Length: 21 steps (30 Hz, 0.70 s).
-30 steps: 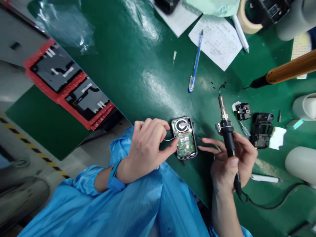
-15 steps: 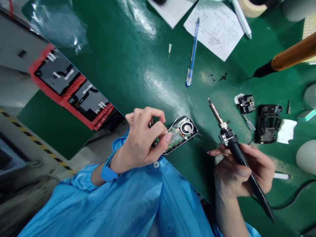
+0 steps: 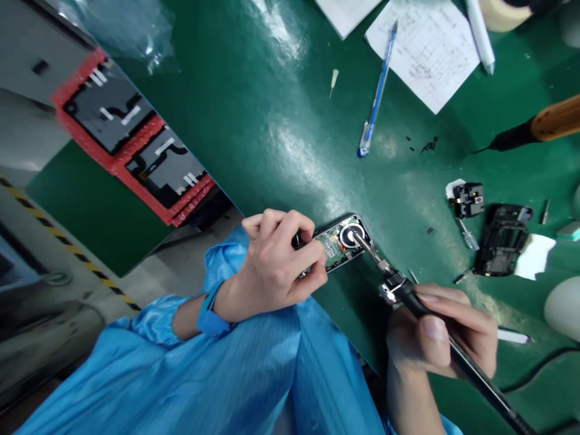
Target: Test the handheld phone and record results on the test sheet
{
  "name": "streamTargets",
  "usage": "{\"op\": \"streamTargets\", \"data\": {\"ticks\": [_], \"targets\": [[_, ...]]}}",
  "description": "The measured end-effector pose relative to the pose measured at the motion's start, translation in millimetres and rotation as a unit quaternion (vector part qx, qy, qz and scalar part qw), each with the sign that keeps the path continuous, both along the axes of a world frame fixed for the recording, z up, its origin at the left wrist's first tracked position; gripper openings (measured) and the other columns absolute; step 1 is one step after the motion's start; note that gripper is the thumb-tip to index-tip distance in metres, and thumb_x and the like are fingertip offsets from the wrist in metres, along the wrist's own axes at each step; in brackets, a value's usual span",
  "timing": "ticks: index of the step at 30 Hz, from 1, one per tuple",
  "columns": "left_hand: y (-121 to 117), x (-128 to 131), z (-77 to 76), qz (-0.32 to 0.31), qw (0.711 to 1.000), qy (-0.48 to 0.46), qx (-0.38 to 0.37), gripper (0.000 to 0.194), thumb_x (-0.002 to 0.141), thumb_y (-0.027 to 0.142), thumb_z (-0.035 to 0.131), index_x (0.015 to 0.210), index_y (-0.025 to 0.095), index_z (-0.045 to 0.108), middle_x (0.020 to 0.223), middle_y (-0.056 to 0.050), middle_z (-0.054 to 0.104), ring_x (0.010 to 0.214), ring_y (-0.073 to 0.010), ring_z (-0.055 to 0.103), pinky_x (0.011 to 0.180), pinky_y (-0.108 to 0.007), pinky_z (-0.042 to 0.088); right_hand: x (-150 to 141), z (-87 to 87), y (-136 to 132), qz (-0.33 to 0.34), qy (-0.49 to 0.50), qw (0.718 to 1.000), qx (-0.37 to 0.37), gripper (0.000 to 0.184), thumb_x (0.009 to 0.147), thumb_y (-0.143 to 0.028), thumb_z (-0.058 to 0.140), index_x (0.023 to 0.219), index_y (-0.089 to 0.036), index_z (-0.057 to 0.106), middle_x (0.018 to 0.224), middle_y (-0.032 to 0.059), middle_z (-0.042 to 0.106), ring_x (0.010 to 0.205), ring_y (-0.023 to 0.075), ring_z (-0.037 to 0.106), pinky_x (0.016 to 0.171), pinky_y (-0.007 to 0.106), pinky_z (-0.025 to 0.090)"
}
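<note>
A small device with an open casing and a green circuit board (image 3: 333,248) lies at the table's near edge. My left hand (image 3: 278,260) is closed around its left end, with fingers curled over it and hiding that part. On the board's right end sits a round black part with a white ring (image 3: 347,243). A black-handled soldering iron (image 3: 419,305) is gripped in my right hand (image 3: 444,332), slanting down to the right. Its metal tip reaches over the round part; whether it touches cannot be made out.
Right of my hands lie a black plastic housing (image 3: 504,238), a small black module (image 3: 469,199) and white paper (image 3: 534,257). Beyond are a blue pen (image 3: 378,90), a needle tip (image 3: 334,78) and an orange-handled tool (image 3: 555,121). Red-wrapped parts (image 3: 113,160) stand left, below the table's edge.
My right hand has brought the soldering iron left and down, its tip now over the round part. My left hand's fingers have closed further over the device. The view has shifted slightly.
</note>
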<state>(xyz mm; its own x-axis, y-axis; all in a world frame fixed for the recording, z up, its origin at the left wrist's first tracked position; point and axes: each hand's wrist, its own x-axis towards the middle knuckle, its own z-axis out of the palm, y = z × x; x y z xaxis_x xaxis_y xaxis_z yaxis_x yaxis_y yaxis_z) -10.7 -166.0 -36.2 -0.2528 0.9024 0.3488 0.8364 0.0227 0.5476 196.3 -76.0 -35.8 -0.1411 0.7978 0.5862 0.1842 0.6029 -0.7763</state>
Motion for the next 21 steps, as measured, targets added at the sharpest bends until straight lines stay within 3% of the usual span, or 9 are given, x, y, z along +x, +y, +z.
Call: {"op": "streamTargets", "data": {"ticks": [6, 21], "targets": [[-0.8, 0.5, -4.9, 0.007, 1.0, 0.001, 0.009, 0.021, 0.092, 0.013, 0.065, 0.075, 0.023, 0.058, 0.093, -0.003, 0.065, 0.09, -0.0242, 0.051, 0.086, -0.043, 0.029, 2.1, 0.9, 1.4, 0.048, -0.018, 0.999, -0.018, 0.006, 0.094, -0.025, 0.08, 0.097, -0.02, 0.081, 0.073, -0.0008, 0.077, 0.054, 0.0183, 0.068, 0.047, 0.029, 0.045], [-2.0, -1.1, -5.3, 0.006, 1.0, -0.019, 0.004, 0.022, 0.092, 0.013, 0.066, 0.073, 0.022, 0.06, 0.094, -0.004, 0.065, 0.09, -0.0241, 0.049, 0.086, -0.045, 0.028, 1.3, 0.7, 1.6, 0.07, -0.043, 0.996, -0.032, 0.006, 0.096, -0.024, 0.08, 0.101, -0.02, 0.082, 0.077, -0.0005, 0.079, 0.057, 0.0178, 0.069, 0.047, 0.028, 0.048]]}}
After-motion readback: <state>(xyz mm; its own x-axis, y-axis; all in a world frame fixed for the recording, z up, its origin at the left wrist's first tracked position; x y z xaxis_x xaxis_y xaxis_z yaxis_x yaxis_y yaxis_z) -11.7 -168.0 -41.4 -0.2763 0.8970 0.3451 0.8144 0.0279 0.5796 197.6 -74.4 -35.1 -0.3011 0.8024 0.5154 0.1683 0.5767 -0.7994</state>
